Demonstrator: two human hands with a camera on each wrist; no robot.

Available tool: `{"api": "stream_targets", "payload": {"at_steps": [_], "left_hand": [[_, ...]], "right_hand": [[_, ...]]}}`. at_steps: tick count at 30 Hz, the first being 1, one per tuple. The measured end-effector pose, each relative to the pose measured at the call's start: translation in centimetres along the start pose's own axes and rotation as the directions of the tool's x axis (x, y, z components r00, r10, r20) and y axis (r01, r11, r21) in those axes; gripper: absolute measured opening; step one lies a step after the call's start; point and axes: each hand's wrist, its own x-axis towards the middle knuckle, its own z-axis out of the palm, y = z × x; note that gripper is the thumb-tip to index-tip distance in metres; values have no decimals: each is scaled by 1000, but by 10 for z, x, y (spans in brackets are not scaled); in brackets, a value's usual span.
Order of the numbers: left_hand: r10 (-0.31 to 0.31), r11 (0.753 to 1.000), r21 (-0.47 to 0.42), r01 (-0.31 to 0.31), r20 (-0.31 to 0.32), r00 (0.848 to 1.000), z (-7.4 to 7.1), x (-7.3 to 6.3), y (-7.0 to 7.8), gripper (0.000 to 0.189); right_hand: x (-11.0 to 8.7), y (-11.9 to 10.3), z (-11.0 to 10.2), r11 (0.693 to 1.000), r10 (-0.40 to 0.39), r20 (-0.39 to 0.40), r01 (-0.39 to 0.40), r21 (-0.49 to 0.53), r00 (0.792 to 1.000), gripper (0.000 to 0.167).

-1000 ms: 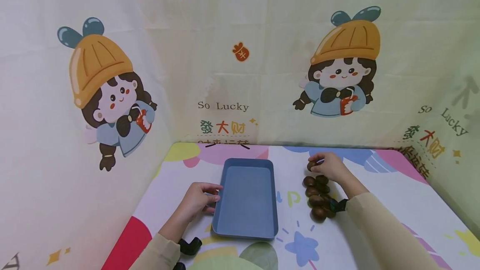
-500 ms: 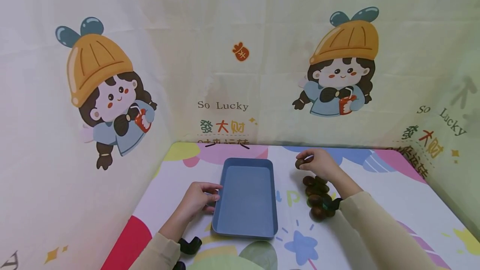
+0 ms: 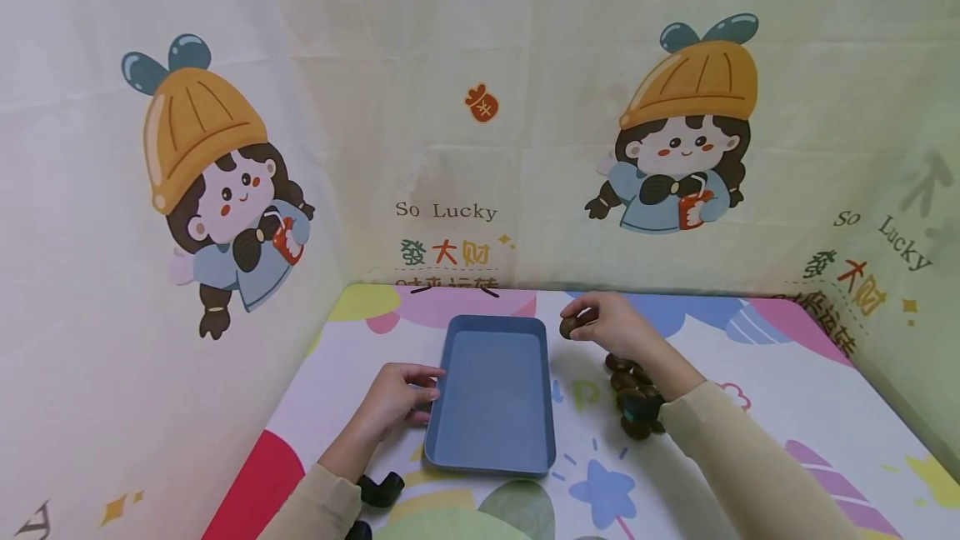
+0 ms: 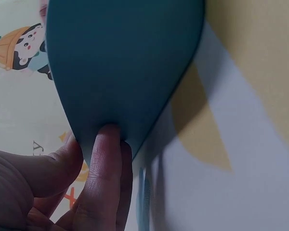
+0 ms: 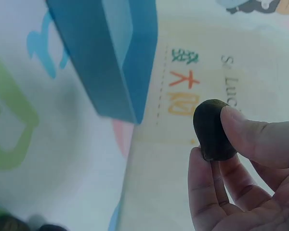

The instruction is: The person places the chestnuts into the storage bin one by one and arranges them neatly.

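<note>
My right hand (image 3: pixel 617 325) pinches a dark brown chestnut (image 5: pixel 213 130) between thumb and fingertips, off the tray's far right corner. A blue rectangular tray (image 3: pixel 495 398) lies in the middle of the table, with nothing in it. At its left side is my left hand (image 3: pixel 393 398); in the left wrist view its thumb reaches the rim while a finger (image 4: pixel 105 154) presses the outer wall, gripping the edge. A small pile of chestnuts (image 3: pixel 622 382) sits right of the tray, partly hidden under my right wrist.
A brightly printed cloth (image 3: pixel 525 507) covers the table. Cream fabric walls (image 3: pixel 540 190) with cartoon figures stand behind it and on both sides. A black wrist mount (image 3: pixel 381 490) hangs below my left sleeve.
My right hand has carried the chestnut leftward from beyond the pile toward the tray's far right corner. The left hand and the tray stay in place.
</note>
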Motion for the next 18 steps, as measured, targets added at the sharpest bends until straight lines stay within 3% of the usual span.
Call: {"api": "stream_targets", "payload": {"at_steps": [18], "left_hand": [[3, 999, -46, -3, 11, 1000, 0, 1, -6, 32]], "right_hand": [[7, -31, 40, 985, -134, 103, 121, 125, 986, 24]]}}
